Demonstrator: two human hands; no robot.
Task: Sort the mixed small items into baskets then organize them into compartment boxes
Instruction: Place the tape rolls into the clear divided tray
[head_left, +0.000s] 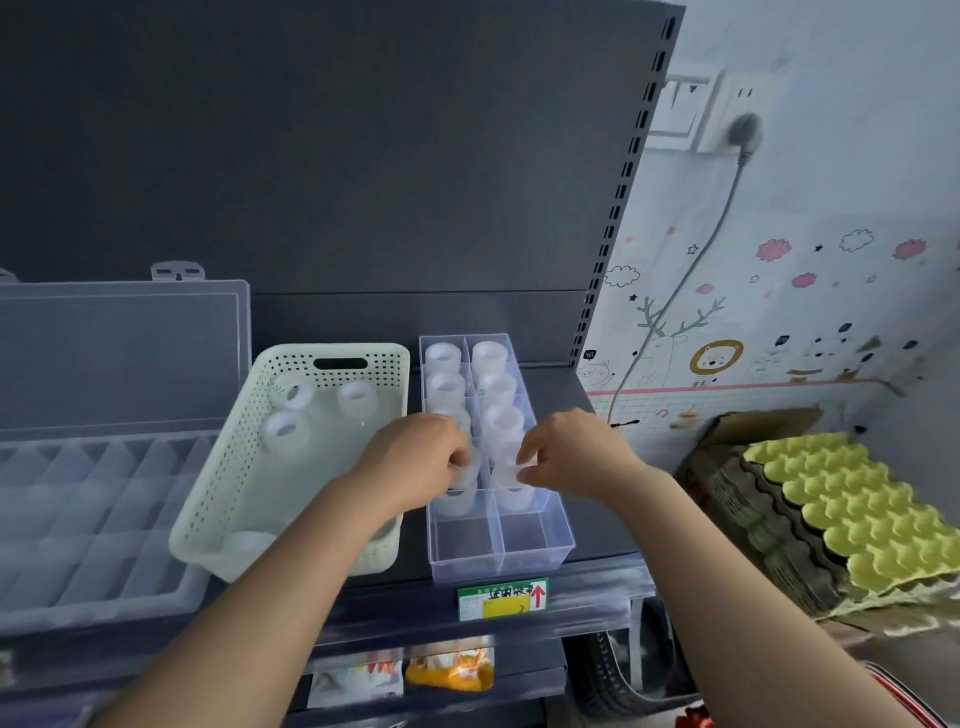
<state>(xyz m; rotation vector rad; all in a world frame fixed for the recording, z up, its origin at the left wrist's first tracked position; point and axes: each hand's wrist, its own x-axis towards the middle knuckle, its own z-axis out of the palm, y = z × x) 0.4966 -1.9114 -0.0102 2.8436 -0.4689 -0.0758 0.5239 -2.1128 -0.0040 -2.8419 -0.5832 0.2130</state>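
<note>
A clear compartment box (540, 558) stands on the dark shelf, two columns wide, with translucent white tape rolls (442, 357) in its far cells and its nearest two cells empty. My left hand (415, 457) grips a roll in the left column. My right hand (566, 457) pinches a roll (506, 475) in the right column. Left of the box sits a cream perforated basket (218, 499) with three loose rolls (284, 430) at its far end and another at its near corner.
A large clear compartment case (93, 519) with its lid up lies at the far left. Stacked yellow egg trays (852, 504) in a cardboard box sit to the right. A price label (503, 598) hangs on the shelf edge; packets lie on the shelf below.
</note>
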